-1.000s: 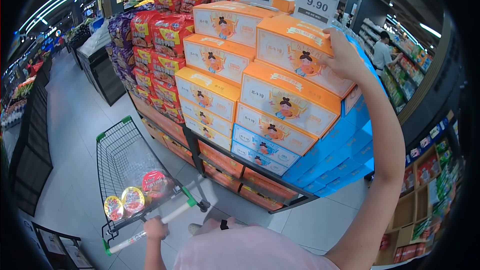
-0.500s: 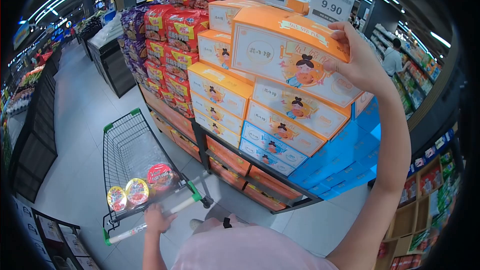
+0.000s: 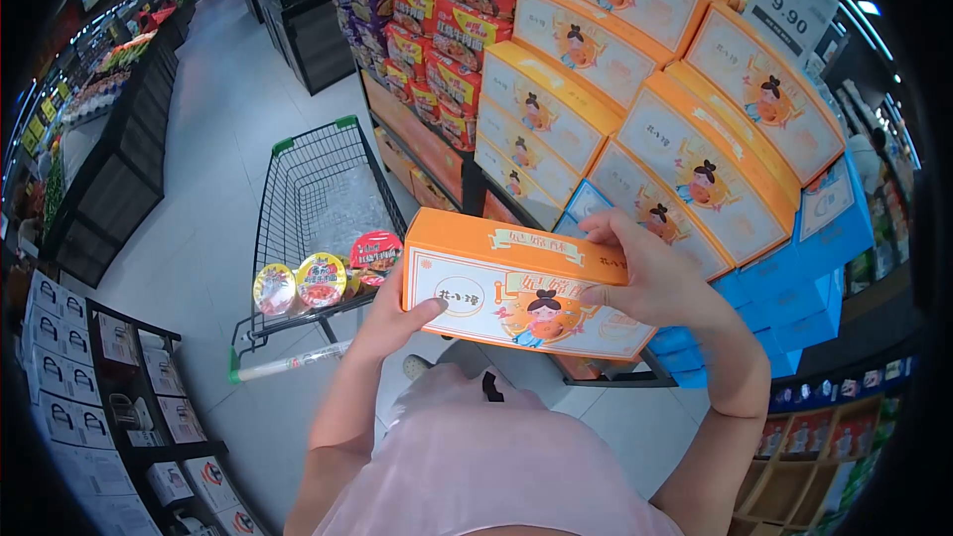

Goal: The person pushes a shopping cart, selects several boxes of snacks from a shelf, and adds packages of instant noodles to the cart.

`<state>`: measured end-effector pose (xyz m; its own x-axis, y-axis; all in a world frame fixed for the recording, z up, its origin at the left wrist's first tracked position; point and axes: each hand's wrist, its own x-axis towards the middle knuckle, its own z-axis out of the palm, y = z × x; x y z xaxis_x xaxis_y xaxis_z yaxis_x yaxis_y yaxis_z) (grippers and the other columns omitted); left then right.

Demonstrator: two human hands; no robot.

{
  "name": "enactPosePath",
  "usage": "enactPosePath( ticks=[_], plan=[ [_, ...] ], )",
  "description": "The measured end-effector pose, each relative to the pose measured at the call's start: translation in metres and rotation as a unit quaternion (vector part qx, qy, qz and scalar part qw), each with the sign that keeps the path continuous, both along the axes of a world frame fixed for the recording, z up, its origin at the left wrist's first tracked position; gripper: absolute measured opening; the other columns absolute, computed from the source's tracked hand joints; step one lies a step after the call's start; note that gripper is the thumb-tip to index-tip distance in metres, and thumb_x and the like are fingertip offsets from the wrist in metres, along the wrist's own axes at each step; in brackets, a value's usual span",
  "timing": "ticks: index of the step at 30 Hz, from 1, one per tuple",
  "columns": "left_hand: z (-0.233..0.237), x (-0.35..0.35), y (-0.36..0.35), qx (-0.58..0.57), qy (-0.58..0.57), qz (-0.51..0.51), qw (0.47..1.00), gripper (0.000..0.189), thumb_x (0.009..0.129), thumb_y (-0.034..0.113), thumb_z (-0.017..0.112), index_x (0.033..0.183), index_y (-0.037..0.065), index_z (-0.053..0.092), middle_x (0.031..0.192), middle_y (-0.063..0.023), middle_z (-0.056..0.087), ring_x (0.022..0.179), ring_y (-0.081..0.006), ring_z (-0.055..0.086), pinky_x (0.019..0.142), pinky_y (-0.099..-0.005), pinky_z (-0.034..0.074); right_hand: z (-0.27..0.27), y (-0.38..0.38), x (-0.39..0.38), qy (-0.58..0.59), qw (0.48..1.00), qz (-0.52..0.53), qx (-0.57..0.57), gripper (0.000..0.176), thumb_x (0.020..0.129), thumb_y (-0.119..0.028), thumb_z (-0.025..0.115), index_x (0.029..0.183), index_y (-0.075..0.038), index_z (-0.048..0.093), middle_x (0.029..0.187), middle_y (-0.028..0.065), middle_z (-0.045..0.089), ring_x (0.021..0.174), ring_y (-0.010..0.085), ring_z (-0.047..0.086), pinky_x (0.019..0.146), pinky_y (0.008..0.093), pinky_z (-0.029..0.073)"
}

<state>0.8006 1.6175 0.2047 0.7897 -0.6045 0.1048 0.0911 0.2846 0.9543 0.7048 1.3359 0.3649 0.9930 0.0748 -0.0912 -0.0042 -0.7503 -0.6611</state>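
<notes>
An orange-and-white cardboard box [image 3: 476, 300] with a cartoon figure on its front is held level before my chest. My left hand [image 3: 395, 320] grips its left end, thumb on the white front. Around the right part curls my right hand [image 3: 650, 278], fingers on the orange top and thumb on the front. Left of the box stands a wire shopping cart [image 3: 273, 179] with a green-and-white handle [image 3: 298, 361]. Inside it lie instant noodle cups: a white-lidded one [image 3: 275, 290], a yellow one [image 3: 321, 280] and a red one [image 3: 375, 252], near a clear plastic bag [image 3: 347, 203].
Matching orange boxes [image 3: 685, 154] are stacked ahead on the right, above blue boxes [image 3: 784, 293]. Red noodle packs [image 3: 462, 30] and purple packs [image 3: 365, 5] are piled beside them. A price sign [image 3: 791, 5] stands on top. Shelves of boxed goods [image 3: 69, 377] flank me at lower left.
The box has come off the stack and down in front of me in my right hand. My left hand has left the cart handle and taken the box's left end.
</notes>
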Motion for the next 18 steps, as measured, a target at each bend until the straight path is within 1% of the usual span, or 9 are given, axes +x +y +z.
enactPosePath(
  ticks=[2,4,5,8,9,11,14,17,18],
  plan=[
    [-0.006,-0.007,0.001,0.009,0.063,0.017,0.998,0.07,0.081,0.022,0.071,0.137,0.0,0.035,0.126,-0.0098,0.052,0.117,-0.0163,0.049,0.099,-0.0313,0.039,-0.027,-0.003,0.001,0.001,0.999,0.011,0.03,0.062,0.073,-0.017,0.079,0.122,-0.001,0.046,0.111,0.0166,0.056,0.109,0.0273,0.056,0.091,0.0339,0.045],
    [-0.02,-0.012,0.003,-0.002,0.123,0.036,0.992,0.061,0.081,0.014,0.071,0.132,0.0,0.041,0.119,-0.0081,0.056,0.111,-0.0145,0.053,0.096,-0.0311,0.042,-0.047,-0.006,-0.003,0.003,0.999,-0.038,0.031,0.063,0.073,-0.018,0.079,0.123,-0.001,0.046,0.112,0.0165,0.056,0.111,0.026,0.055,0.093,0.0342,0.044],
    [-0.024,-0.015,0.004,0.007,0.146,0.05,0.988,0.051,0.083,0.013,0.069,0.125,0.001,0.045,0.115,-0.0081,0.057,0.107,-0.0137,0.054,0.095,-0.0309,0.043,-0.059,-0.009,-0.006,0.005,0.998,-0.063,0.03,0.063,0.073,-0.018,0.079,0.124,-0.001,0.046,0.113,0.0164,0.056,0.112,0.0254,0.054,0.094,0.0343,0.044],
    [-0.035,-0.02,0.013,0.039,0.166,0.049,0.984,0.045,0.084,0.012,0.068,0.122,0.001,0.047,0.113,-0.0086,0.058,0.105,-0.0135,0.055,0.093,-0.0297,0.043,-0.108,-0.027,-0.024,-0.128,0.973,-0.174,0.084,0.058,0.081,-0.02,0.073,0.128,0.0,0.045,0.12,0.0153,0.055,0.117,0.0227,0.052,0.099,0.035,0.041],
    [-0.038,-0.021,0.016,0.051,0.167,0.067,0.982,0.044,0.084,0.012,0.067,0.122,0.001,0.047,0.112,-0.0088,0.058,0.105,-0.0135,0.055,0.093,-0.0294,0.043,-0.135,-0.034,-0.029,-0.143,0.953,-0.204,0.172,0.056,0.084,-0.022,0.069,0.129,0.0,0.044,0.122,0.0144,0.054,0.118,0.0224,0.05,0.1,0.0352,0.039],
    [-0.046,-0.025,0.025,0.077,0.169,0.102,0.977,0.043,0.085,0.013,0.067,0.121,0.0,0.047,0.112,-0.0092,0.059,0.104,-0.0136,0.055,0.093,-0.0289,0.043,-0.192,-0.037,-0.044,-0.167,0.887,-0.262,0.341,0.052,0.092,-0.025,0.06,0.132,0.001,0.041,0.128,0.0127,0.051,0.122,0.0217,0.048,0.103,0.0354,0.037],
    [-0.057,-0.025,0.039,0.049,0.207,0.138,0.967,0.044,0.085,0.014,0.067,0.122,0.0,0.047,0.113,-0.0092,0.059,0.104,-0.014,0.056,0.094,-0.03,0.043,-0.231,-0.007,-0.063,-0.07,0.888,-0.232,0.39,0.053,0.1,-0.035,0.043,0.138,0.001,0.034,0.138,0.0122,0.043,0.129,0.0223,0.041,0.107,0.0351,0.031],
    [-0.063,-0.024,0.045,0.027,0.254,0.147,0.956,0.053,0.086,0.018,0.066,0.13,-0.001,0.044,0.121,-0.0107,0.058,0.11,-0.0176,0.056,0.097,-0.0327,0.042,-0.261,0.003,-0.074,0.008,0.79,-0.208,0.577,0.06,0.101,-0.043,0.033,0.142,0.001,0.027,0.142,0.0141,0.038,0.134,0.0225,0.035,0.11,0.0355,0.026],
    [-0.063,-0.023,0.046,0.015,0.27,0.143,0.952,0.054,0.086,0.019,0.065,0.132,-0.001,0.043,0.123,-0.0109,0.057,0.112,-0.0184,0.055,0.097,-0.0332,0.042,-0.257,0.006,-0.073,-0.003,0.787,-0.193,0.586,0.062,0.101,-0.044,0.031,0.142,0.001,0.026,0.143,0.0147,0.037,0.135,0.0222,0.033,0.11,0.0354,0.025]
  ],
)
